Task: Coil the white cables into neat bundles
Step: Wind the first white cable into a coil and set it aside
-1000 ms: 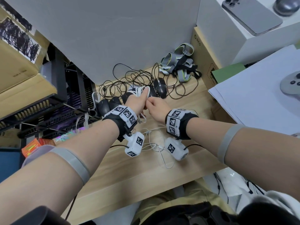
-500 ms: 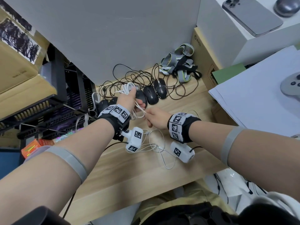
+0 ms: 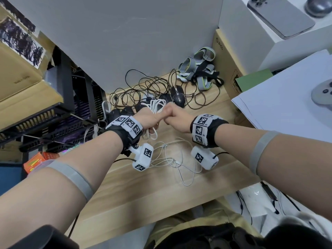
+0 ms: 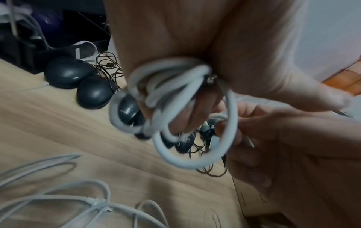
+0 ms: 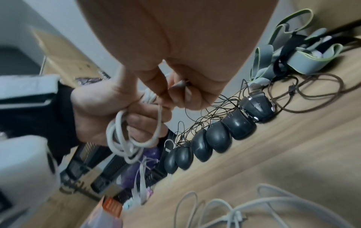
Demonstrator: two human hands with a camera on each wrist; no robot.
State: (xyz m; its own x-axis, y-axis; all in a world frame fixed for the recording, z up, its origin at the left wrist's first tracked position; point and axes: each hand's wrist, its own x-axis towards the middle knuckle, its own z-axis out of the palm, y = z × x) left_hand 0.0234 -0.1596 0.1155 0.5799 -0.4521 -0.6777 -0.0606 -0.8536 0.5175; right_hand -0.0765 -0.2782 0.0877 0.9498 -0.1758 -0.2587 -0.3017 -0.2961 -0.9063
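My left hand (image 3: 150, 118) grips a coil of white cable (image 3: 156, 106) above the wooden desk (image 3: 143, 186); its loops (image 4: 175, 108) hang round my curled fingers and stick out above and below the fist. My right hand (image 3: 175, 116) is pressed against the left one, its thumb and fingers (image 5: 175, 92) pinching the free end of the same white cable (image 5: 121, 138). More loose white cables (image 3: 172, 159) lie tangled on the desk under my wrists, one held by a small tie (image 4: 99, 203).
A row of dark computer mice (image 5: 215, 138) with thin black cords (image 3: 143, 87) lies behind my hands. Grey straps (image 3: 199, 69) sit at the back, cardboard boxes (image 3: 226, 65) and white paper (image 3: 280, 97) to the right, black racks (image 3: 53, 114) to the left.
My left hand has turned and lifted back toward the right hand with the coil in it. The right hand has come up to meet it, and the two fists now touch.
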